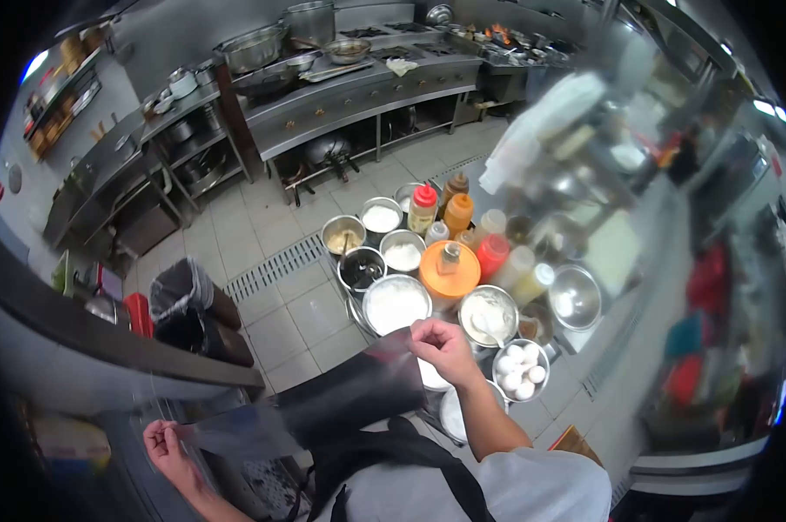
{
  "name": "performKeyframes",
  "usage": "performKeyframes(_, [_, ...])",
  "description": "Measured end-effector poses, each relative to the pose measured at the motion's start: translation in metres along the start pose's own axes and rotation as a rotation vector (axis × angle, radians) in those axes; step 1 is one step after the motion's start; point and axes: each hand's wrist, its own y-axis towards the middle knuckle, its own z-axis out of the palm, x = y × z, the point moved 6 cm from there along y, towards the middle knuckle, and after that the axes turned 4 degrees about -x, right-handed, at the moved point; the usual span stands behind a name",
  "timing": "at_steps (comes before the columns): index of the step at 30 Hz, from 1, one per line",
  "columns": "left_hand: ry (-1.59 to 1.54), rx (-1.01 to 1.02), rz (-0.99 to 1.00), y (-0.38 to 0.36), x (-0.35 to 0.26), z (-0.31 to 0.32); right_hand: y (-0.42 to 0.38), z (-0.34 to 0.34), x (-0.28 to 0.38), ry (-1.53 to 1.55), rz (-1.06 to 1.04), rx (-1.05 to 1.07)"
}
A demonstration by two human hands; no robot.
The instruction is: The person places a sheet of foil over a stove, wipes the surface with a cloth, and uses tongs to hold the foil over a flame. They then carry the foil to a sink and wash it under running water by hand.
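Note:
A thin plastic sheet [236, 433] stretches across the front of my body, see-through towards its ends and dark in the middle. My left hand [174, 452], low at the left, pinches one end. At the other end, my right hand [445, 348] is closed on a corner with thumb and fingers. Below the sheet hangs my black apron [367, 461]. Just beyond my right hand stand a large bowl of white powder [397, 303], an orange-lidded tub [450, 271] and a bowl of white mixture with a spoon [489, 317]. A bowl of eggs [521, 370] is to its right.
Several squeeze bottles [459, 213] and small bowls crowd the same cart. Past a tiled floor [319, 309] with drain grates runs a steel stove line [358, 96], where flames [499, 35] show. Lined bins [197, 304] stand at left. The right side is blurred.

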Motion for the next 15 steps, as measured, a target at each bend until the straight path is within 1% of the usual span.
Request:
performKeyframes(2, [0.012,0.053,0.013,0.05,0.022,0.012,0.027,0.01,-0.011,-0.045,-0.025,-0.041])
performKeyframes(4, [0.091,0.093,0.033,0.103,0.05,0.022,0.051,0.025,-0.021,-0.091,-0.04,-0.084])
performKeyframes(5, [0.119,0.115,0.012,0.123,0.047,0.04,0.064,0.033,-0.024,-0.108,-0.063,-0.114])
performKeyframes(6, [0.139,0.158,-0.016,0.149,0.056,0.047,0.078,0.042,-0.025,-0.128,-0.088,-0.141])
performKeyframes(8, [0.161,0.249,-0.011,0.198,0.072,0.066,0.109,0.055,-0.027,-0.192,-0.102,-0.286])
performKeyframes(11, [0.106,0.337,0.012,0.267,0.085,0.095,0.156,0.079,-0.023,-0.205,-0.114,-0.331])
performKeyframes(14, [0.137,0.424,-0.028,0.325,0.109,0.133,0.191,0.088,-0.019,-0.273,-0.053,-0.479])
performKeyframes(15, [0.118,0.449,-0.036,0.342,0.115,0.151,0.203,0.089,-0.02,-0.285,-0.072,-0.505])
